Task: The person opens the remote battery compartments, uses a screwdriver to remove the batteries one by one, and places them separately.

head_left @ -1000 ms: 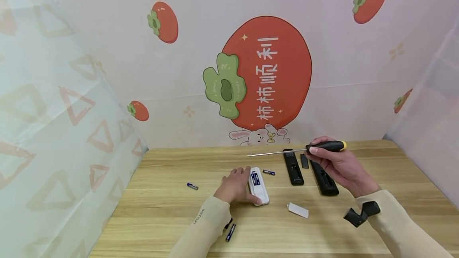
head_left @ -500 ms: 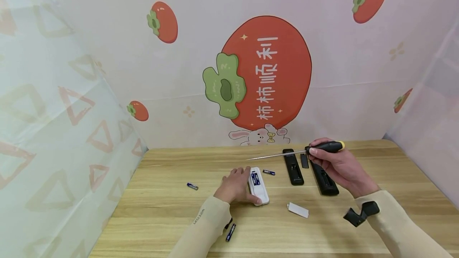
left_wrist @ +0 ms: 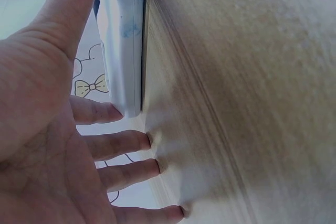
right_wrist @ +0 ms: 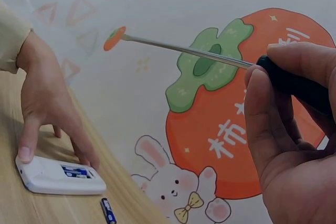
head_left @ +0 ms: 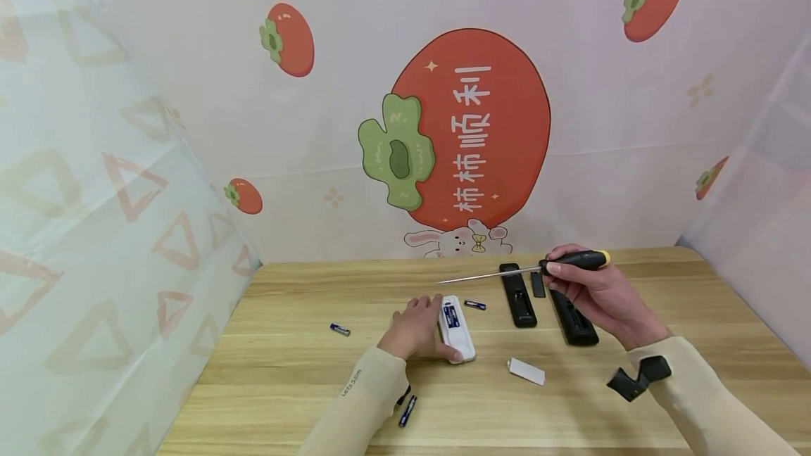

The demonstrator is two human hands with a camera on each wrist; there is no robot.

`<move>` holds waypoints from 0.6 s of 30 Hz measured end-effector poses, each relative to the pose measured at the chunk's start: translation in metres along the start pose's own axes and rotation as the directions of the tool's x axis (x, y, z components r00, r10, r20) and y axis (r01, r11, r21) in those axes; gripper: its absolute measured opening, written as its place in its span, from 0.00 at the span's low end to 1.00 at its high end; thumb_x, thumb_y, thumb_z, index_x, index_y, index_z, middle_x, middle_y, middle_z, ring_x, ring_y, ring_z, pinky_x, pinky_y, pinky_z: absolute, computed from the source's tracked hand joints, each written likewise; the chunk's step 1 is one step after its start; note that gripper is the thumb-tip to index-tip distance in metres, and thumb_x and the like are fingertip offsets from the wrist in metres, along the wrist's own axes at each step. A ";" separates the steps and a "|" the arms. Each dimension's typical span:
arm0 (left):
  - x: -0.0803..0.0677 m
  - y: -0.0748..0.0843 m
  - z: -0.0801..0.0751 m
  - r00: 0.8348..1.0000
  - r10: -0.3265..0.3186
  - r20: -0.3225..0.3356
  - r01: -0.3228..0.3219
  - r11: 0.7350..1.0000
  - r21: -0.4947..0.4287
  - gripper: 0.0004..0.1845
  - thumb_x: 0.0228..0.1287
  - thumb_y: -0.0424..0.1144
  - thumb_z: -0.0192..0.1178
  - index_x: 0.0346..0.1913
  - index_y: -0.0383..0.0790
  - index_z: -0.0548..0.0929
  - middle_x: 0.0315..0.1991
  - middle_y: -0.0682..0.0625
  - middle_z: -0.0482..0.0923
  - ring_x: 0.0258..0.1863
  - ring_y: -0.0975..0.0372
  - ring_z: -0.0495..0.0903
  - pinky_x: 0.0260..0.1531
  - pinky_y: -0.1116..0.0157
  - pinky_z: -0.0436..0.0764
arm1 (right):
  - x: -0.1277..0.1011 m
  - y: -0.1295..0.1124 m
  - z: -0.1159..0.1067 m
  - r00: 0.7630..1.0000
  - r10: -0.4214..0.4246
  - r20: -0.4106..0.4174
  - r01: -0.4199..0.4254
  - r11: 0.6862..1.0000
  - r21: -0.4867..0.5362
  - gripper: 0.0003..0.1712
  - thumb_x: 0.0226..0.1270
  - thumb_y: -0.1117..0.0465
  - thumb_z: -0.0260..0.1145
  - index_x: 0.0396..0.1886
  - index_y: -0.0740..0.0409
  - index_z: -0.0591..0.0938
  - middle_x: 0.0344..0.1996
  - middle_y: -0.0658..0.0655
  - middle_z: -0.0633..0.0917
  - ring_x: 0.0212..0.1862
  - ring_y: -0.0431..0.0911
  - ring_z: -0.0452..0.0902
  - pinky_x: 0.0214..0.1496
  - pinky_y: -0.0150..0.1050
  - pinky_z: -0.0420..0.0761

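Observation:
My left hand (head_left: 415, 329) holds a white remote control (head_left: 462, 343) on the table, thumb at its near end and index fingertip at its far end. The remote lies back side up with its compartment uncovered; blue batteries (right_wrist: 74, 171) sit inside. In the left wrist view the other fingertips (left_wrist: 143, 140) reach down to the wood. My right hand (head_left: 598, 294) grips a screwdriver (head_left: 576, 259) by its black and yellow handle, raised over the table. Its long metal shaft (right_wrist: 189, 51) points left, with the tip in the air beyond the white remote.
Two black remotes (head_left: 519, 301) lie at the right, one partly behind my right hand, with a small black cover (head_left: 538, 285) between them. A white battery cover (head_left: 526, 371) lies nearer. Loose batteries are at the left (head_left: 340, 329), beside the white remote and by my left sleeve.
The screwdriver's tip has dipped slightly. My left hand and the white remote have stayed in place.

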State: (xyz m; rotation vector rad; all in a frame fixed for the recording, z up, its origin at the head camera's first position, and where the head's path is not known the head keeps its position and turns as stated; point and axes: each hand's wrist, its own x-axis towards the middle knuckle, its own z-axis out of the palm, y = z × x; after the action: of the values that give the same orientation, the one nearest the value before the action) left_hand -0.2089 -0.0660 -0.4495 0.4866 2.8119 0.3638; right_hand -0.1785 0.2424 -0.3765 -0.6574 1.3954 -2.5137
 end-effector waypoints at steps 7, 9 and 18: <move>-0.001 0.001 -0.001 1.000 -0.003 -0.001 0.003 1.000 0.004 0.63 0.41 0.67 0.78 0.77 0.39 0.62 0.73 0.39 0.64 0.72 0.44 0.63 0.65 0.38 0.66 | -0.001 0.000 0.001 0.999 0.026 -0.030 -0.025 0.999 0.034 0.18 0.77 0.78 0.48 0.48 0.64 0.85 0.43 0.58 0.81 0.42 0.47 0.85 0.48 0.35 0.84; -0.002 0.001 -0.001 1.000 -0.003 -0.003 0.003 1.000 0.002 0.63 0.41 0.67 0.78 0.78 0.40 0.62 0.73 0.39 0.64 0.72 0.44 0.63 0.65 0.38 0.66 | 0.000 0.000 0.001 0.999 0.034 -0.034 -0.033 0.999 0.033 0.18 0.78 0.77 0.48 0.47 0.64 0.84 0.42 0.58 0.81 0.41 0.46 0.85 0.48 0.35 0.84; -0.001 0.001 -0.001 1.000 -0.002 -0.006 0.002 1.000 -0.001 0.64 0.40 0.67 0.79 0.78 0.40 0.62 0.73 0.39 0.65 0.72 0.45 0.63 0.66 0.38 0.65 | 0.002 -0.001 0.003 0.993 0.076 -0.086 -0.072 0.996 0.050 0.15 0.79 0.75 0.50 0.43 0.63 0.83 0.37 0.57 0.84 0.37 0.44 0.86 0.42 0.32 0.84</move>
State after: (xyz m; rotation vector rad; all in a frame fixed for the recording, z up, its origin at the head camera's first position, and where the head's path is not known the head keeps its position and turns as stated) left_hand -0.2077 -0.0659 -0.4486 0.4836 2.8171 0.3673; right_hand -0.1784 0.2398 -0.3742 -0.4831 1.3586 -2.5365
